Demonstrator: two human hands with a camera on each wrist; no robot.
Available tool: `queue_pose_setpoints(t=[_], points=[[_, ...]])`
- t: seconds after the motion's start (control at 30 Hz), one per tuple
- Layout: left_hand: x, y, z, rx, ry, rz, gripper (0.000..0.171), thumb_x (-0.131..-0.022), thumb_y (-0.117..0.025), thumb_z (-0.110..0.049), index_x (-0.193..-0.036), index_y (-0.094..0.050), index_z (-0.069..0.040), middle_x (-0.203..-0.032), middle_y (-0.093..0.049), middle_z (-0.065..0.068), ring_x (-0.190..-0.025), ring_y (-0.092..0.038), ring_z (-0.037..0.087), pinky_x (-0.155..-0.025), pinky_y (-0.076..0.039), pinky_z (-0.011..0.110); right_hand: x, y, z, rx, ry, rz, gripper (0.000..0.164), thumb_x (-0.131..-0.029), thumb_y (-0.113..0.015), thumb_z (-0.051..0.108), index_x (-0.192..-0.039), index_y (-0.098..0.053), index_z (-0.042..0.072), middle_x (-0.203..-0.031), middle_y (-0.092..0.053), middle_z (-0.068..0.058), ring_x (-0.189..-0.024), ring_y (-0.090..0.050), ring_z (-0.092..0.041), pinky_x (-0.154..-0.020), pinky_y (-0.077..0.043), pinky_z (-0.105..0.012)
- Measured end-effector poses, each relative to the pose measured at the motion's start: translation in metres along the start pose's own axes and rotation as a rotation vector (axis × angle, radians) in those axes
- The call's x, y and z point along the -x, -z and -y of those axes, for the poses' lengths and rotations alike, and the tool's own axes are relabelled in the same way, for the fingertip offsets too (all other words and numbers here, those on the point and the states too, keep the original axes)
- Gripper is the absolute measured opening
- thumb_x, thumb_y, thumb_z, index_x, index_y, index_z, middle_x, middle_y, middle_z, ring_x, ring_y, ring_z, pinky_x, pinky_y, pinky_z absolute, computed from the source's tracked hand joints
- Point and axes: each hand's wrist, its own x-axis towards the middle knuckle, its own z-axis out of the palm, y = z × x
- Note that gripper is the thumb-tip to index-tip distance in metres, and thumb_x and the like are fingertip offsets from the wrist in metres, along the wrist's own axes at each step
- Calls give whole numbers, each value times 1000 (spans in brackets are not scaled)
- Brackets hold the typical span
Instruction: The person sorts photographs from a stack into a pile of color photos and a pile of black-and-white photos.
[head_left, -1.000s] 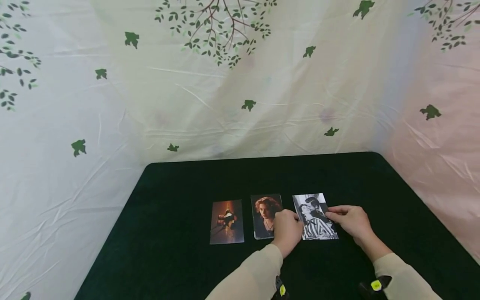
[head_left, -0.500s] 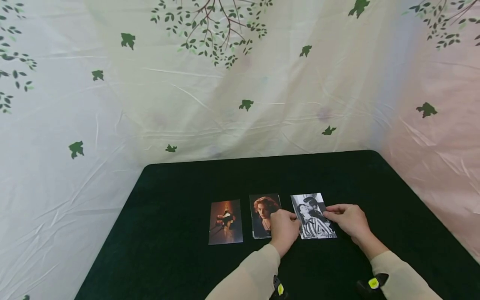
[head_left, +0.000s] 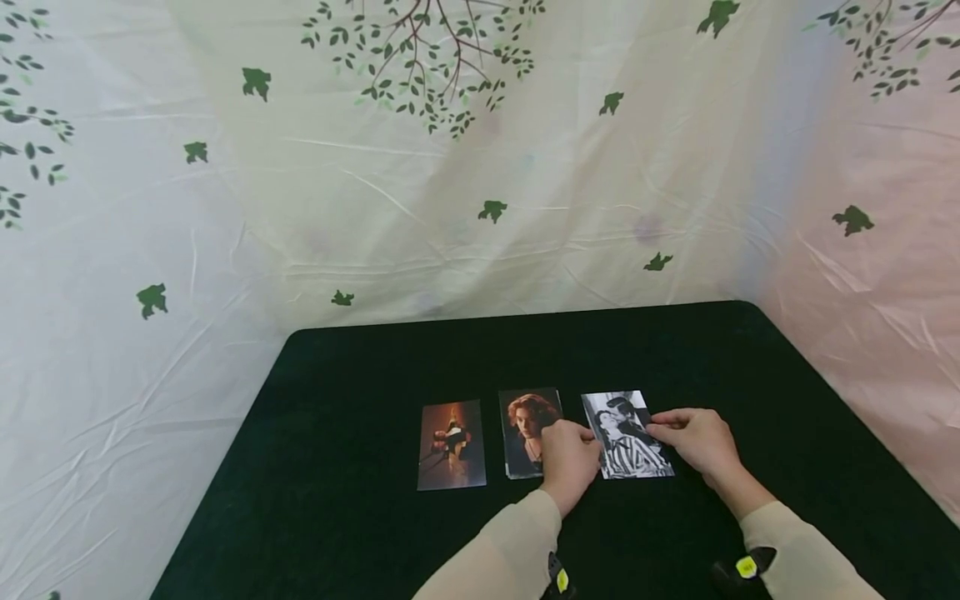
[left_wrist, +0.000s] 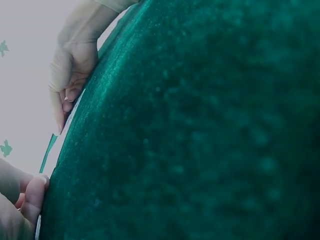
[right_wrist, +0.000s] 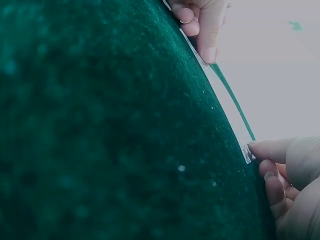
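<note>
A black-and-white photo card [head_left: 628, 442] of a couple lies on the dark green tabletop, rightmost in a row. My left hand [head_left: 570, 458] holds its left edge between thumb and fingers, and my right hand [head_left: 701, 443] pinches its right edge. In the right wrist view the card [right_wrist: 225, 102] appears nearly edge-on, low over the cloth, with the right hand's thumb on one end. The middle stack of cards [head_left: 525, 417], topped by a portrait of a person with reddish hair, is partly hidden behind my left hand. At the left lies a brown-toned card [head_left: 452, 446].
The table [head_left: 315, 400] has a dark green cloth surface with rounded far corners. Behind it hangs a pale curtain [head_left: 420, 217] printed with leaves and branches. Black bands with yellow squares [head_left: 746, 567] sit at both wrists.
The far edge of the black-and-white card has dropped slightly toward the table over the last half second. Both hands stay at its sides; the head view shifted slightly earlier.
</note>
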Motion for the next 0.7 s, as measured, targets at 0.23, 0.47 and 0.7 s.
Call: queue_pose_setpoints(t=[0.23, 0.47, 0.7], points=[[0, 0, -1, -4, -16, -11, 7, -83, -72, -4, -86, -77, -2, -60, -63, -5, -45, -51, 1, -44, -42, 19, 0, 0, 0, 11, 11, -1, 38, -85, -71, 40, -110, -70, 10, -112, -64, -14, -94, -58, -24, -69, -45, -32], [-1, 2, -2, 18, 8, 9, 8, -83, -72, -5, -89, -76, -2, -61, -63, -5, -42, -52, 0, -42, -43, 18, -1, 1, -1, 16, 29, 1, 37, -86, -71, 39, -110, -70, 10, -109, -65, -12, -90, -60, -22, -67, -46, -32], [1, 5, -3, 26, 25, 46, 9, -84, -71, -6, -90, -76, -2, -57, -58, -6, -41, -52, 3, -41, -43, 19, 3, 3, 1, 30, 35, 14, 37, -88, -68, 38, -112, -69, 10, -110, -64, -12, -91, -59, -22, -68, -46, -32]])
